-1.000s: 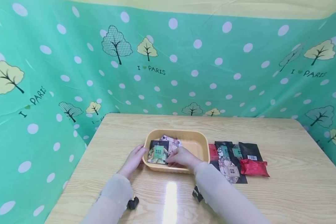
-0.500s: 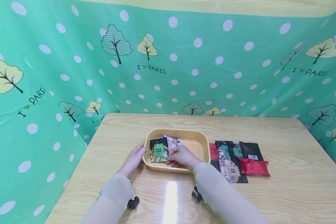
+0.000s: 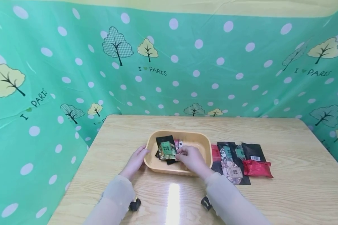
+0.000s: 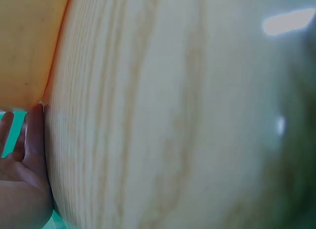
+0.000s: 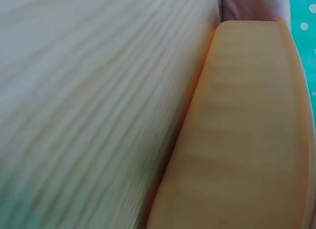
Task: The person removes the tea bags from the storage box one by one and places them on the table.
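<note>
The tub (image 5: 237,120) looks like smooth, dull plastic. The black packet (image 3: 166,148) in it looks smooth and matt; the red packet (image 3: 257,168) is shiny and crinkly. The desk (image 3: 301,159) looks like stripy wood with a glossy top. The curtain (image 3: 242,62) is thin, wrinkly cloth.

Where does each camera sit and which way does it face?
Head: worn on the head, facing forward and down at the tray, sachets and table; left hand, right hand and both sleeves show.
Left wrist: on that wrist, facing across the table, the tray's outside at upper left; the left hand shows at lower left.
Right wrist: on that wrist, facing along the tray's outer wall; a hand, apparently the left, shows at its far end.
Shared: both wrist views show table and tray.
</note>
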Motion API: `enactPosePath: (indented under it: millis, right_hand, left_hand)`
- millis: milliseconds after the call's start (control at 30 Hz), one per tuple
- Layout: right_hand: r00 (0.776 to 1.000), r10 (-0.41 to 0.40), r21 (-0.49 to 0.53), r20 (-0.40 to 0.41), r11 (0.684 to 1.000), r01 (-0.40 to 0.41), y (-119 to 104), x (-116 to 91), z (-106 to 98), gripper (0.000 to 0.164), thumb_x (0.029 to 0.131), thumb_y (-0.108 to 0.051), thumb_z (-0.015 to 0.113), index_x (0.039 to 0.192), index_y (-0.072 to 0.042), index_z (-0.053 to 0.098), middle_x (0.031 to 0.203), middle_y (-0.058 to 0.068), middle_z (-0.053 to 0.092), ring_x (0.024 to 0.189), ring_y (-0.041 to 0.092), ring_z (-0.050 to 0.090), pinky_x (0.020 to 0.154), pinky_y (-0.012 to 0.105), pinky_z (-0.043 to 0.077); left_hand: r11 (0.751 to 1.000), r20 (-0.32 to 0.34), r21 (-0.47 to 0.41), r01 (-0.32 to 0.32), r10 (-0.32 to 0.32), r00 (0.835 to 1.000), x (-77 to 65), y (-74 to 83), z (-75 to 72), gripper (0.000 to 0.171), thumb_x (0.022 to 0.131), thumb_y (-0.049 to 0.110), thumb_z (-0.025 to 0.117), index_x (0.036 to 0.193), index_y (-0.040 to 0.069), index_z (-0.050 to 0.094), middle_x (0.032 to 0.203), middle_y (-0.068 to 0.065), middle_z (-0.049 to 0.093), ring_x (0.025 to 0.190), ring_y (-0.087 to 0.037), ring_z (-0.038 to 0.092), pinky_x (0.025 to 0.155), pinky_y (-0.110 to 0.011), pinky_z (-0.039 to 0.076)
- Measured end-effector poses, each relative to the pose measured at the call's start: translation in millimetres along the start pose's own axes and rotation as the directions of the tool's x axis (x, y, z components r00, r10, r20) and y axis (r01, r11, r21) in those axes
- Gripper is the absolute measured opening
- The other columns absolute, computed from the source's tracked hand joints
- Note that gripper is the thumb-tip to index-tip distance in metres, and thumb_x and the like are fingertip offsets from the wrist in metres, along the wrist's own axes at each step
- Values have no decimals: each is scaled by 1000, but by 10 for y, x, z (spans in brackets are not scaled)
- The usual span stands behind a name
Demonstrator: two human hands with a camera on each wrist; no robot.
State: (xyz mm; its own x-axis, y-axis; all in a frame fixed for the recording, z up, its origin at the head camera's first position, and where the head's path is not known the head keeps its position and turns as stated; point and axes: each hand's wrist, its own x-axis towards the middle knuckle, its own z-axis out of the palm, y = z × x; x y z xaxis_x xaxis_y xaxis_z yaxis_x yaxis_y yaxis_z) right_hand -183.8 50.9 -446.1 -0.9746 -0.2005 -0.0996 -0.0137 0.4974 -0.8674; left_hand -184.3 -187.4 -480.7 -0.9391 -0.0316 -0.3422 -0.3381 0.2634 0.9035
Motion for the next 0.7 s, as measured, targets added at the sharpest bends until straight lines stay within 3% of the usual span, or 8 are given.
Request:
enactPosePath:
  millis: [233, 433, 700]
  right_hand:
    - [987, -95, -138, -126, 987, 78, 76, -165, -108, 13, 88, -13, 70, 100, -8, 74, 82, -2, 72, 70, 8, 57, 64, 25, 51]
    - [978, -99, -72, -183, 994, 87, 108, -196, -141, 13, 89, -12, 70, 100, -7, 74, 83, 4, 74, 66, 10, 61, 60, 22, 51]
    - [981, -76, 1, -178, 997, 77, 127, -177, -191, 15, 89, -9, 70, 103, -5, 73, 87, 9, 73, 71, 23, 67, 57, 21, 51]
  left_hand:
    - [1000, -5, -6, -30, 30, 1000, -16, 0, 6, 69, 99, 42, 48, 155, 7, 30, 151, -22, 45, 132, -36, 51, 117, -50, 35]
    - [1000, -4, -5, -22, 22, 1000, -7, -2, -2, 71, 98, 43, 49, 155, 7, 30, 151, -22, 45, 131, -35, 52, 117, -51, 36]
    - [1000, 2, -18, -18, 18, 1000, -17, -6, -5, 68, 98, 41, 49, 154, 7, 31, 152, -21, 44, 136, -37, 48, 119, -50, 32]
